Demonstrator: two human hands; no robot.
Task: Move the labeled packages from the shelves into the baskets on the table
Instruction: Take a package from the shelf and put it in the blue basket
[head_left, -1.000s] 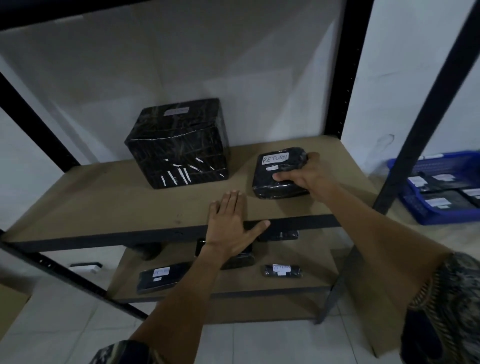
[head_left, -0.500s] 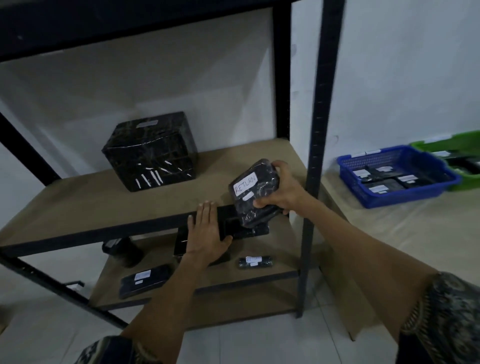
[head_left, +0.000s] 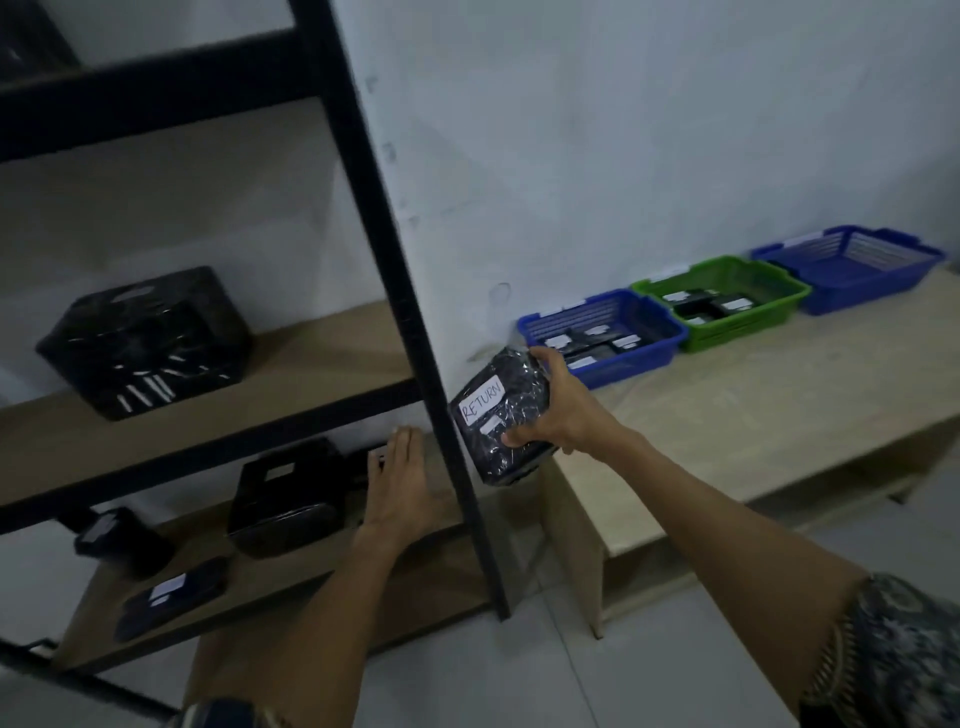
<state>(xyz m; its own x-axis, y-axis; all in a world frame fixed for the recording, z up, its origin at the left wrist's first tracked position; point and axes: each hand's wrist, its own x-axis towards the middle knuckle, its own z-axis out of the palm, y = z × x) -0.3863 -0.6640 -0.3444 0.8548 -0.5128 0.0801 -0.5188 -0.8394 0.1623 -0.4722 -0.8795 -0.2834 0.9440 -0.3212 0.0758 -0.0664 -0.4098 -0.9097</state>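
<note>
Black film wraps the package (head_left: 511, 395) that the right hand (head_left: 558, 415) grips, thumb across the lower front and fingers curled over the top edge; its white label (head_left: 483, 399) reads RETURN and faces the camera at a tilt. That package is in the air, clear of any surface, just right of the black post (head_left: 415, 322) of the shelving and low beside the near blue basket (head_left: 660, 332). The left hand (head_left: 400, 488) is flat, fingers straight and together, palm down, holding nothing; it lies in front of the lower shelf (head_left: 291, 577), and whether it touches anything cannot be told. Just beside its fingers on that shelf sits a black box (head_left: 288, 493) with a small pale label, then further left a small dark parcel (head_left: 122, 535) and a flat dark parcel (head_left: 171, 597), each labeled. On the middle shelf (head_left: 322, 358) above stands a large black-wrapped box (head_left: 145, 343). To the right, a pale wooden worktop (head_left: 753, 395) against the white wall (head_left: 623, 130) carries 3 baskets in a row: the near blue one holding several labeled dark packages, a green basket (head_left: 779, 301) with a few more, and a far blue basket (head_left: 883, 275) whose contents cannot be made out. Patterned sleeves (head_left: 904, 654) cover both upper arms, over a light tiled floor (head_left: 493, 675).
</note>
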